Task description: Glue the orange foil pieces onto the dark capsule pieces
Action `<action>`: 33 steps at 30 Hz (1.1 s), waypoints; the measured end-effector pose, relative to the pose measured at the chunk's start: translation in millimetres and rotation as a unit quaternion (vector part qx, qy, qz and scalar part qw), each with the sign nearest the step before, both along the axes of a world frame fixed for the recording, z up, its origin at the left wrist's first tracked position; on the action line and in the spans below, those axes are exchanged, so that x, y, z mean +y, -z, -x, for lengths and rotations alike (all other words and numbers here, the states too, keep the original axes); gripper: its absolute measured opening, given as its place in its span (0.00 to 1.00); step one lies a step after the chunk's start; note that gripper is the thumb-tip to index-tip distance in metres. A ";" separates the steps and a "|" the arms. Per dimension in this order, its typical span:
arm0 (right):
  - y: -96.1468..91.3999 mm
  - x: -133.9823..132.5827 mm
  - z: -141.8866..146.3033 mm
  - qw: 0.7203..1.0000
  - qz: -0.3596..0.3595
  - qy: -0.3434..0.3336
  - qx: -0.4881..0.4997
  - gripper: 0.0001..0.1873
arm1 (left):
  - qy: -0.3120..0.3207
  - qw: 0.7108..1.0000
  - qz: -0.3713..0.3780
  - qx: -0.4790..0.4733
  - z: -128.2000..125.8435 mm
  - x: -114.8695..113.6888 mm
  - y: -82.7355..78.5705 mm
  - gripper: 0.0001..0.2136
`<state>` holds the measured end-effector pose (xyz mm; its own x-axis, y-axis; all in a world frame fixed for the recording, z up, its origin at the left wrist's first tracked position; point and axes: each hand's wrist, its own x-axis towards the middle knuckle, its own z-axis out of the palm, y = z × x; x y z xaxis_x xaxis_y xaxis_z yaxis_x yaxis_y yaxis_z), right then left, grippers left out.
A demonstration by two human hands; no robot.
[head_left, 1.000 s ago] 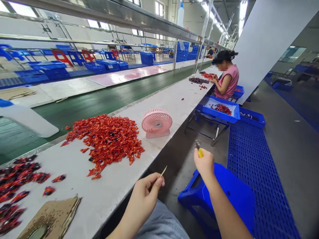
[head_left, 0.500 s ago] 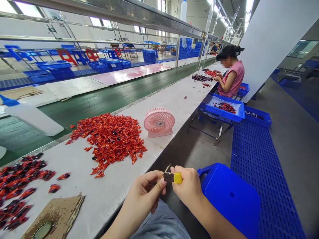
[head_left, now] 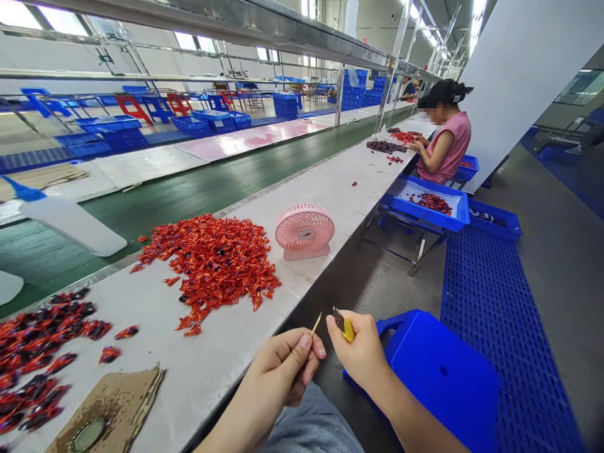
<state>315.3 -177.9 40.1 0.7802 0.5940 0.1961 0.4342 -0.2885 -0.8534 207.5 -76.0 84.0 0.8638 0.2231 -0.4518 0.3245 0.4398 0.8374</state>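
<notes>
Pinched between thumb and fingertips of my left hand (head_left: 280, 368) is a thin pointed wooden stick (head_left: 316, 323), its tip angled upward. My right hand (head_left: 362, 349) is closed around the yellow handle of a short knife (head_left: 348, 329) with a dark, stained blade. The blade points up and stands a little to the right of the stick, apart from it. Both hands are over my lap, beside the table edge. On the white table (head_left: 198, 371) are a large heap of small red-orange pieces (head_left: 217, 261) and a looser group of red-and-black pieces (head_left: 35, 340).
A pink fan (head_left: 304, 231) stands beyond the heap. Stained cardboard (head_left: 134, 390) bears a round dish (head_left: 89, 434). A white squeeze bottle (head_left: 78, 223) leans by the green belt (head_left: 184, 182). A blue stool (head_left: 438, 371) stands right; a co-worker (head_left: 446, 138) sits farther along near blue trays (head_left: 427, 217).
The knife blade was against the stick; now my right hand has drawn it away and turned it upward. More of the stick shows in my left hand. The view has shifted slightly.
</notes>
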 end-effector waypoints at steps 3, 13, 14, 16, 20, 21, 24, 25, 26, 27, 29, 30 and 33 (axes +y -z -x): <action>-2.2 2.6 1.0 0.996 -0.049 -0.010 0.073 0.23 | 0.006 1.000 -0.017 0.004 0.4 -0.5 -2.1 0.27; -21.6 16.6 10.5 0.928 -0.191 -0.116 0.297 0.20 | -0.017 0.930 -0.358 -0.086 12.9 5.2 10.7 0.20; -23.1 18.4 13.0 0.931 -0.194 -0.104 0.292 0.19 | -0.016 0.917 -0.388 -0.089 15.3 6.8 10.3 0.19; -25.1 22.6 17.2 0.933 -0.197 -0.094 0.285 0.18 | -0.012 0.899 -0.426 -0.096 20.1 10.4 8.0 0.17; -31.7 27.5 12.7 0.928 -0.205 -0.073 0.304 0.20 | -0.027 0.892 -0.440 -0.095 30.3 18.7 1.9 0.15; -34.9 27.4 7.8 0.926 -0.219 -0.048 0.303 0.20 | -0.040 0.895 -0.436 -0.090 33.1 21.2 0.8 0.15; -48.2 28.9 -12.1 0.929 -0.271 0.048 0.247 0.21 | -0.090 0.910 -0.395 -0.086 41.2 31.4 -1.2 0.15; -53.4 31.5 -18.2 0.935 -0.263 0.044 0.233 0.21 | -0.111 0.916 -0.373 -0.093 43.8 35.8 -1.7 0.15; -58.7 35.5 -22.9 0.941 -0.247 0.028 0.228 0.21 | -0.135 0.921 -0.350 -0.102 46.5 40.8 -2.2 0.15; -63.5 40.8 -25.6 0.947 -0.220 0.000 0.234 0.22 | -0.159 0.924 -0.328 -0.112 49.7 46.2 -2.7 0.15; -70.9 54.4 -24.9 0.951 -0.170 -0.063 0.251 0.23 | -0.201 0.928 -0.287 -0.126 58.2 57.1 -4.0 0.18; -73.1 62.2 -21.9 0.951 -0.146 -0.092 0.257 0.23 | -0.214 0.930 -0.268 -0.131 63.8 62.1 -4.9 0.21; -74.2 89.5 -9.9 0.947 -0.077 -0.169 0.262 0.22 | -0.221 0.936 -0.226 -0.155 87.2 73.7 -9.0 0.27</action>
<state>325.2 -88.5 114.3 0.5650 0.8228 -0.0619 -0.0160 -0.0641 -0.9978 120.3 -2.3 93.0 0.7166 0.6968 0.0312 -0.0941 0.0523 0.9942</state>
